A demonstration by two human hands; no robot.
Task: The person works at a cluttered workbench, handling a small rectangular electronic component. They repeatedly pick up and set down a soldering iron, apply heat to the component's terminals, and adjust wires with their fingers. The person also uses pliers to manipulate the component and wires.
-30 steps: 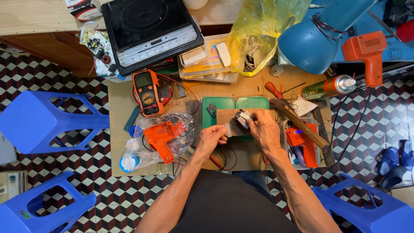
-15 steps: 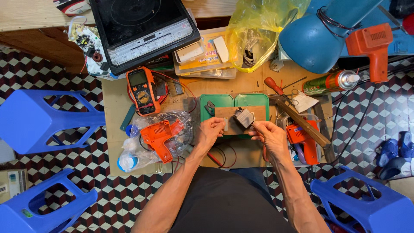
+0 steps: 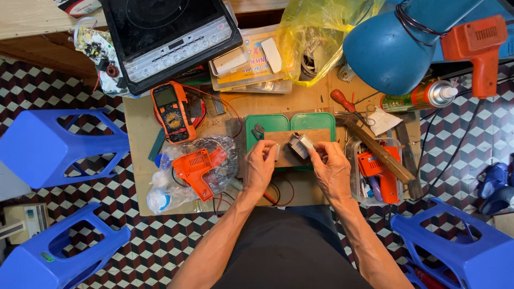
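Two hands work over a small wooden board (image 3: 284,147) in the view from the head camera, the only view there is. The board lies on a green tray (image 3: 313,122) in the middle of the desk (image 3: 142,155).

The right hand (image 3: 333,170) has its grip closed on a small grey metal part (image 3: 300,145), with thumb and fingers pinching its right side. The part sits on the board, tipped a little. The left hand (image 3: 261,166) has its fingers curled together near the board's left end. It seems to pinch something small and pale, but I cannot tell what.

To do this well, I think the right hand should hold the part steady and flat on the wood. The left hand should keep the board from sliding. Slow, small moves look best, since the part is little.

Around them the desk is crowded. An orange meter (image 3: 171,111) lies to the left. An orange tool in a clear bag (image 3: 199,167) sits just beside the left hand. A red screwdriver (image 3: 342,100) and a spray can (image 3: 420,96) lie farther back on the right. A blue lamp (image 3: 393,45) hangs over it all.
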